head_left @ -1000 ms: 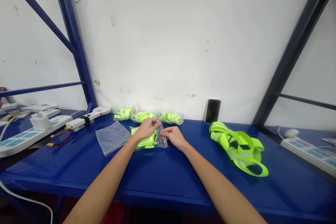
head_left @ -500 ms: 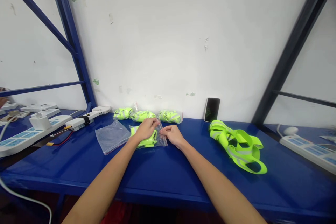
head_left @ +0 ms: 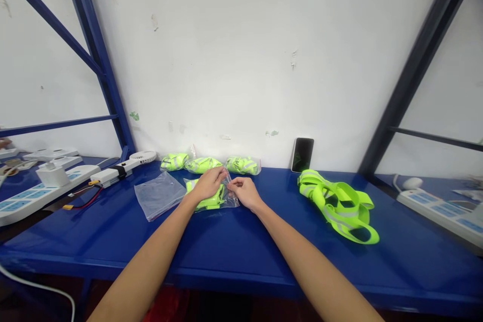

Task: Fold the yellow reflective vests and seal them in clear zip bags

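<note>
Blue metal bench point(head_left: 264, 261) against a scuffed white wall point(head_left: 241, 50), w/ a blue steel frame upright point(head_left: 96, 60) off to the L. Right in front of me, a folded hi-vis vest point(head_left: 206, 201) lies inside a clear plastic bag point(head_left: 231, 196) on the bench, top end of the bag gathered up between my hands. L hand point(head_left: 209, 184) is grasping the bag from above, fingers closed on the plastic over the vest; R hand point(head_left: 245, 193) is pinching the bag's upper edge, just beside the L. Flat clear bag point(head_left: 158, 195) sits just L of them, not touched. Behind, along the wall: 3 bagged hi-vis bundles point(head_left: 202, 164) in a row, plus a phone point(head_left: 302, 155) leaning on the wall. To the R, a loose pile of reflective hi-vis straps point(head_left: 335, 206). Far L: white power strip point(head_left: 33, 193), small white fan point(head_left: 143, 157), red/black wires point(head_left: 85, 202).
</note>
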Demonstrator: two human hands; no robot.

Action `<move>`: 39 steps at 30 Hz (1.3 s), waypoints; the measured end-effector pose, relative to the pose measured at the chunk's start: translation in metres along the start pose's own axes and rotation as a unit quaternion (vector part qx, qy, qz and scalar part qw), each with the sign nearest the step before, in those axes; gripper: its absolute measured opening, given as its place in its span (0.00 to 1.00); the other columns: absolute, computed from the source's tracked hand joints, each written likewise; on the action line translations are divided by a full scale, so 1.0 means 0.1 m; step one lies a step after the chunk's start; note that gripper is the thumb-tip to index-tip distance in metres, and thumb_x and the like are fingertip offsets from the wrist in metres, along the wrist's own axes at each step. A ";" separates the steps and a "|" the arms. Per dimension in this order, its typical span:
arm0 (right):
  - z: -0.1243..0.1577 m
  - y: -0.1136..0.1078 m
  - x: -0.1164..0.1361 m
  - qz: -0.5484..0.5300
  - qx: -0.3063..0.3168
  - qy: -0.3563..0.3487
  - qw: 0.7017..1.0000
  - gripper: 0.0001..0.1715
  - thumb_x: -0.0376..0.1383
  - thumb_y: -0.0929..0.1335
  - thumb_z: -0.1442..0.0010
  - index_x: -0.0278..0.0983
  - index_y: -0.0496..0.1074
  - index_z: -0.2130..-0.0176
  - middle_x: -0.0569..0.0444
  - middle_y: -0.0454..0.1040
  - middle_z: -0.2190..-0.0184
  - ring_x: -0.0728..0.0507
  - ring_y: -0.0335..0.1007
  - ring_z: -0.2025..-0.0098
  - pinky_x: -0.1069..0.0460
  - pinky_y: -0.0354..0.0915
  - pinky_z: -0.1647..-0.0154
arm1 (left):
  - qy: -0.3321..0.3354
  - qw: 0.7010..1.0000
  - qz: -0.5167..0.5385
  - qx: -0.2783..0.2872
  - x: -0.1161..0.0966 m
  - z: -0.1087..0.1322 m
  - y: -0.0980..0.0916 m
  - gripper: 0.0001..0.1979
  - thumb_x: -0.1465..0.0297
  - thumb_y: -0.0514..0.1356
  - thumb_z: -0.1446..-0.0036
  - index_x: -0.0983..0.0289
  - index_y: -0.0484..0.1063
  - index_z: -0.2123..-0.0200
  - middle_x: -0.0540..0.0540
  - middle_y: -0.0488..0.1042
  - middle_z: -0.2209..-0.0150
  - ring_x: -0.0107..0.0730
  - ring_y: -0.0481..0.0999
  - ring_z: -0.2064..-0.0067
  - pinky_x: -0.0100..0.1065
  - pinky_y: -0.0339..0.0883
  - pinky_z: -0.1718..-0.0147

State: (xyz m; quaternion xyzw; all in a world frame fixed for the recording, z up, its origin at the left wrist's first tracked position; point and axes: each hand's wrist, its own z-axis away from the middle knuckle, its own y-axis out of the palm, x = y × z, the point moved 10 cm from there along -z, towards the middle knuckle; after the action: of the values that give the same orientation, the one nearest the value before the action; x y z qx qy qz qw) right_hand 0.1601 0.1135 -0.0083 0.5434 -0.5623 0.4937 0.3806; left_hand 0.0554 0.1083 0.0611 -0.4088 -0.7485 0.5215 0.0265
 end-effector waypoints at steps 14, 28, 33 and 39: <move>0.05 -0.03 0.07 -0.052 -0.026 0.001 0.998 0.11 0.41 0.71 0.54 0.35 0.73 0.72 0.56 0.72 0.78 0.46 0.70 0.76 0.53 0.64 0.74 | 0.027 0.998 -0.048 -0.012 -0.14 0.06 -0.04 0.13 0.65 0.46 0.36 0.61 0.63 0.70 0.53 0.71 0.69 0.35 0.69 0.66 0.33 0.58 0.67; 0.09 -0.07 0.26 0.099 -0.049 -0.085 0.990 0.13 0.43 0.66 0.45 0.36 0.72 0.71 0.57 0.71 0.78 0.49 0.63 0.77 0.55 0.58 0.73 | 0.032 0.997 -0.066 -0.022 -0.16 0.07 -0.05 0.17 0.62 0.44 0.34 0.61 0.65 0.72 0.51 0.71 0.71 0.34 0.70 0.68 0.32 0.56 0.68; 0.10 -0.06 0.25 0.132 -0.030 -0.063 0.989 0.10 0.39 0.66 0.47 0.35 0.71 0.74 0.56 0.70 0.79 0.48 0.64 0.76 0.54 0.58 0.72 | 0.007 0.996 -0.077 -0.044 -0.12 0.08 -0.09 0.17 0.62 0.44 0.34 0.61 0.66 0.71 0.52 0.72 0.70 0.34 0.71 0.67 0.32 0.57 0.68; 0.14 -0.03 0.31 0.148 -0.010 -0.082 0.985 0.10 0.39 0.66 0.46 0.35 0.70 0.74 0.58 0.68 0.80 0.50 0.60 0.77 0.55 0.55 0.74 | 0.007 0.997 -0.071 -0.036 -0.13 0.08 -0.10 0.17 0.63 0.45 0.35 0.61 0.67 0.71 0.52 0.73 0.71 0.34 0.71 0.68 0.32 0.57 0.69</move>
State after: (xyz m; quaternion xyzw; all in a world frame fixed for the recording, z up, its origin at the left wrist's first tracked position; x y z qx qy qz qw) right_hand 0.1607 0.0928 0.0190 0.4885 -0.6710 0.4929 0.2613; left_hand 0.0542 0.0925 0.0703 -0.3592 -0.7938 0.4878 0.0540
